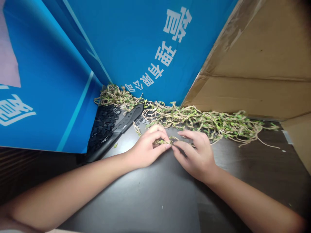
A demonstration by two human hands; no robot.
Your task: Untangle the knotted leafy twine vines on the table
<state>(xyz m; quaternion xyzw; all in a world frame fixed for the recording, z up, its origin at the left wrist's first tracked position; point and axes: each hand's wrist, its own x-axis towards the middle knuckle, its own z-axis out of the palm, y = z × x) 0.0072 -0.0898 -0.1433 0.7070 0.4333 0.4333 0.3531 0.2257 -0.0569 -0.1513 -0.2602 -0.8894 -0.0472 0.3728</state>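
Observation:
In the head view, my left hand (150,145) is closed in a pinch on a thin leafy twine strand (159,141), beige with small green leaves. My right hand (196,153) meets it from the right, two fingertips pinched close together at the same strand and another finger raised apart. Part of the strand passes behind the fingers, so the exact grip is partly hidden. Just beyond both hands lies a long tangled heap of leafy twine (194,118). A second bunch (114,95) of the same twine sits farther back on the left.
A black-handled tool (119,127), perhaps a cutter, lies slanted left of my hands, beside many small dark pieces (103,119). Blue panels (136,38) with white characters stand behind and left. A cardboard wall (255,94) closes the right side. A grey board (136,197) lies underneath.

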